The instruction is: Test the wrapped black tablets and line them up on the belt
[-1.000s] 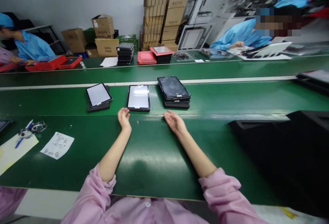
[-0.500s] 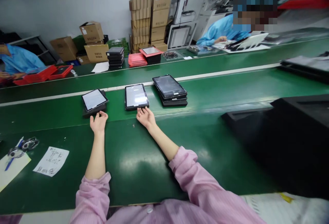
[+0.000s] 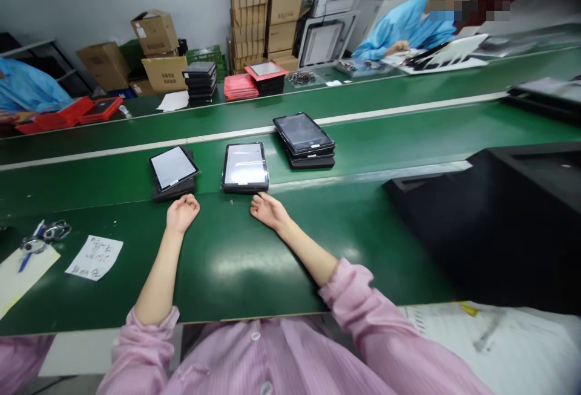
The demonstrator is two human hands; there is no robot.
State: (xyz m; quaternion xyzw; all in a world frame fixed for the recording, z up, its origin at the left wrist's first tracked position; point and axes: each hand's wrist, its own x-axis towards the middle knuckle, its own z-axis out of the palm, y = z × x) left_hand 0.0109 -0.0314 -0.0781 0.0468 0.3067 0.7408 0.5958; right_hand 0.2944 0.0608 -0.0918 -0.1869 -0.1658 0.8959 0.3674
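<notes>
On the green bench, my left hand lies with its fingers curled in, just in front of a lit tablet that sits askew on a dark tablet-like slab. My right hand is also curled, close to the near edge of a second tablet with a bright white screen. Nothing shows in either hand. Behind and to the right of that hand is a stack of dark-screened tablets.
A handwritten note and a pen on yellowish paper lie at left. A large black case stands at right. Across the bench are red trays, stacked black devices, cartons and two co-workers in blue.
My fingers, which were more extended, have curled in. Both hands have drawn slightly back from the tablets. The camera view has tilted downward; the tablets stay in place.
</notes>
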